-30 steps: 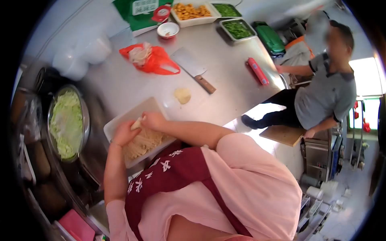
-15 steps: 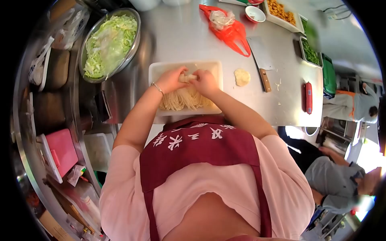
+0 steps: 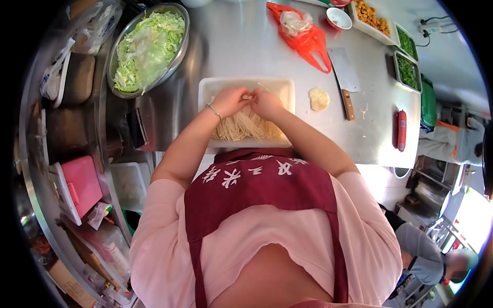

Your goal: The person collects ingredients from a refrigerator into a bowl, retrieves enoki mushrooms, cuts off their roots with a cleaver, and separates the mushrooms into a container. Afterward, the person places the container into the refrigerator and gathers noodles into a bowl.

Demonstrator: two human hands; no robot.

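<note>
In a white plastic tray (image 3: 289,92) lies a heap of long, thin, pale strands that look like enoki mushrooms (image 3: 241,127). My left hand (image 3: 231,100), with a bracelet at its wrist, and my right hand (image 3: 267,104) meet over the tray. Fingertips of both are pinched together on a small clump of the pale strands, mostly hidden by the fingers. A pale round piece (image 3: 319,99) rests on the steel table right of the tray. Beyond it lies a cleaver (image 3: 345,77) with a wooden handle.
At the left stands a metal bowl (image 3: 181,56) of shredded cabbage. A red plastic bag (image 3: 310,46), small bowl (image 3: 339,19) and containers of chopped greens (image 3: 407,72) are farther back. A red-wrapped sausage (image 3: 401,131) lies near the right edge. Another person (image 3: 423,251) is at lower right.
A pale clump showing between my hands is now mostly covered, and my fingertips have come closer together. The whole view has shifted slightly. The person at right has moved lower in view.
</note>
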